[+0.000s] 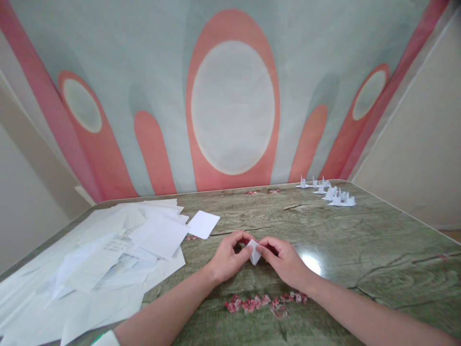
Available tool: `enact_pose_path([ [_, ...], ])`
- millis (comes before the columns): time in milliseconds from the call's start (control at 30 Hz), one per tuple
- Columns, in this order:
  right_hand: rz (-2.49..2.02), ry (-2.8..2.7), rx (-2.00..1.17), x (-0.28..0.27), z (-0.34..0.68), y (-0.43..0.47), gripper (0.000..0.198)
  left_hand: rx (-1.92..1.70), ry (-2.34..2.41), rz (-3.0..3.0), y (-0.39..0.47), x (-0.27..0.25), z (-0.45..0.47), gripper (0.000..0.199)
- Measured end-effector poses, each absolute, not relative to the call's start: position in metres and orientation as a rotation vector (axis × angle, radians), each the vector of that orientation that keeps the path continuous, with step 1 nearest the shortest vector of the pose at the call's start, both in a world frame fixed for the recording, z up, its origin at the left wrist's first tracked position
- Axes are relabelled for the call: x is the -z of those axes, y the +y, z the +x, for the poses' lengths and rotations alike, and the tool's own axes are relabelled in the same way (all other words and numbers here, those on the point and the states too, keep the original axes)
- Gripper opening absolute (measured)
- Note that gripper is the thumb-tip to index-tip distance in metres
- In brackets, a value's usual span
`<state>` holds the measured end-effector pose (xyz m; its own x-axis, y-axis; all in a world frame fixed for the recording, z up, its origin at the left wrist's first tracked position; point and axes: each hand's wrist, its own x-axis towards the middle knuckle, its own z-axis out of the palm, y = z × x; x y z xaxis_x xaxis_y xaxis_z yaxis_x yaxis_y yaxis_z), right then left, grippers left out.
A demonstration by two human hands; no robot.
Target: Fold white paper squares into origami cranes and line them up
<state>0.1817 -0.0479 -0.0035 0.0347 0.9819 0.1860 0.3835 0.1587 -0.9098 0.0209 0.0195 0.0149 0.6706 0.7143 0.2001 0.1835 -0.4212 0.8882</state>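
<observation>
A small white piece of folded paper (pixel 254 254), roughly diamond-shaped, is pinched between both hands just above the table. My left hand (pixel 229 257) grips its left edge with thumb and fingers. From the other side, my right hand (pixel 284 259) holds the right edge, thumb pressed on the front. The fingertips behind the paper are partly hidden. To the left of my hands lies a single white paper square (pixel 204 224). Several white folded paper cranes (pixel 338 196) stand grouped at the table's far right.
A wide, loose pile of white paper sheets (pixel 108 259) covers the left of the table. The wood-patterned table (pixel 378 250) has printed pink flowers near its front. A coral and grey-green patterned backdrop (pixel 230 180) rises behind the far edge.
</observation>
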Motion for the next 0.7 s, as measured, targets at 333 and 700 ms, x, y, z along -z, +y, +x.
enact_pose_path([
  [333,-1.308,-1.265,-0.877,0.009,0.186,-0.043,0.019,-0.8,0.795,1.838,0.026,0.004,0.026,0.016],
  [700,-1.306,-1.347,-0.813,0.009,0.182,-0.046,0.02,-1.051,0.692,2.084,-0.017,-0.043,0.009,0.018],
])
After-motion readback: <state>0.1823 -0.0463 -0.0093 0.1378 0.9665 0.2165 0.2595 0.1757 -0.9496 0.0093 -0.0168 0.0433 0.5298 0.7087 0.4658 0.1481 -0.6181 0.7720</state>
